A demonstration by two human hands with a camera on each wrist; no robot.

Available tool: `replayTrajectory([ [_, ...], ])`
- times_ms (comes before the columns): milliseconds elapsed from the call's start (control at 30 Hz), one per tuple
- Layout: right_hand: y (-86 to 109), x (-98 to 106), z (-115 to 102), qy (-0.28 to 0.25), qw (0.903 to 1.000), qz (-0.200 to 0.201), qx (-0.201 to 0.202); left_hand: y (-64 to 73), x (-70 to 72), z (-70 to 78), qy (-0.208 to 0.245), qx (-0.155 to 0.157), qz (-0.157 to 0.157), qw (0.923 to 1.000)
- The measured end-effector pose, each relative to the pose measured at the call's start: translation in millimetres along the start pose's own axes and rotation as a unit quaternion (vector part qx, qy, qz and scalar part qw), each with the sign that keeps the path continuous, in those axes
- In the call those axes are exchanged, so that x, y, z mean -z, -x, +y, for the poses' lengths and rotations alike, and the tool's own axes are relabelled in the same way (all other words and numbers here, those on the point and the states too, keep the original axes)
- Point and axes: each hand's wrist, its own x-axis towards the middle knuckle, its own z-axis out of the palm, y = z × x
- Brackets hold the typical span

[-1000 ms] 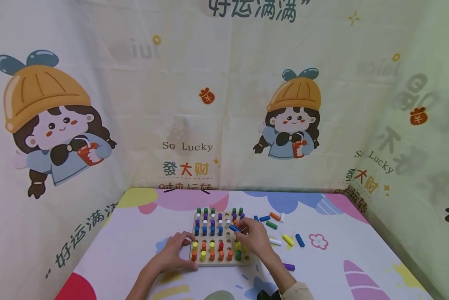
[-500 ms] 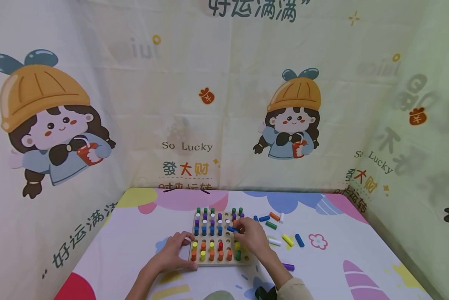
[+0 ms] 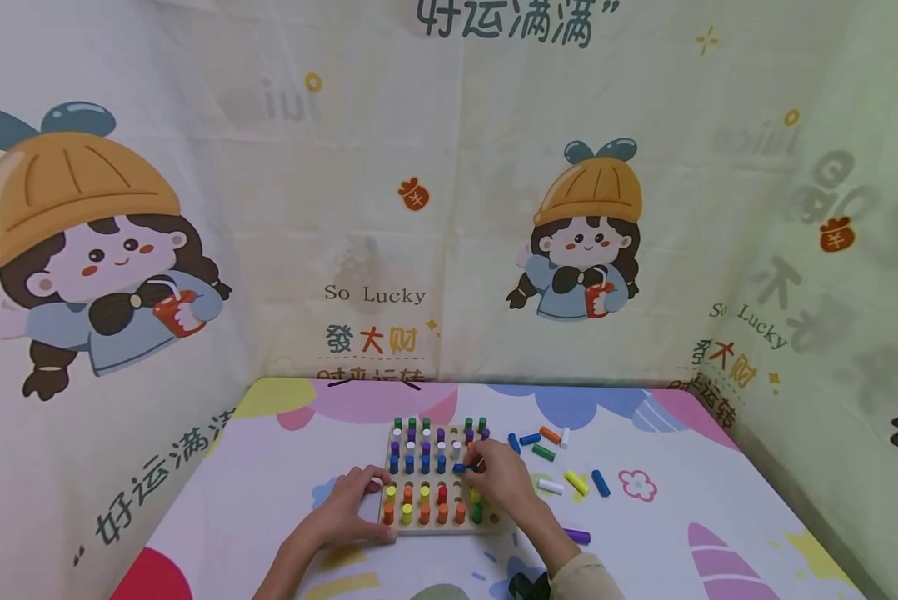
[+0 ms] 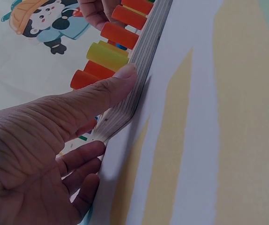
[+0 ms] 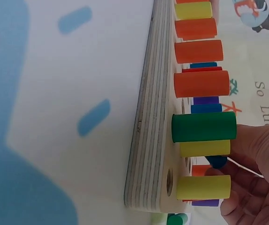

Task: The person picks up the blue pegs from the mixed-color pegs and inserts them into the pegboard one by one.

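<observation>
A wooden pegboard (image 3: 434,531) with colored pegs in rows lies on the table. At its near left corner my left hand (image 3: 344,504) grips it; the left wrist view shows the thumb (image 4: 125,77) against the front edge and the fingers by the side. My right hand (image 3: 503,477) pinches a blue peg (image 3: 460,468) over the right part of the board, at the right end of the blue row. That peg looks tilted, and the fingers hide part of it. From the right wrist, the blue peg (image 5: 217,161) shows behind the standing yellow and green pegs (image 5: 204,126).
Loose pegs lie right of the board, among them a green peg (image 3: 543,452), a yellow peg (image 3: 576,482), a white peg (image 3: 550,486) and a purple peg (image 3: 577,537). A printed cloth wall (image 3: 464,250) stands behind the table.
My right hand has moved slightly down and left with the blue peg, which now sits lower, near the blue row. My left hand has stayed on the board's corner.
</observation>
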Motion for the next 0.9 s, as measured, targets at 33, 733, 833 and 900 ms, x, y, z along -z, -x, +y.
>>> replayTrajectory([
  [33, -0.3, 0, 0, 0.001, 1.0, 0.001, 0.002, -0.1, -0.2, -0.1, -0.001, -0.001, 0.0, 1.0],
  [733, -3.1, -8, -6, -0.006, 0.9986, 0.049, 0.017, -0.3, -2.5, -1.0, -0.008, -0.013, 0.001, 0.9999],
  [833, -3.9, -10, -7, -0.008, 0.9984, 0.052, 0.018, 0.0, -2.8, -0.1, -0.011, -0.008, 0.001, 0.9999],
  [900, -4.3, -11, -7, -0.014, 0.9983, 0.053, 0.017, 0.3, -2.9, 0.4, -0.012, -0.005, 0.0, 0.9999],
])
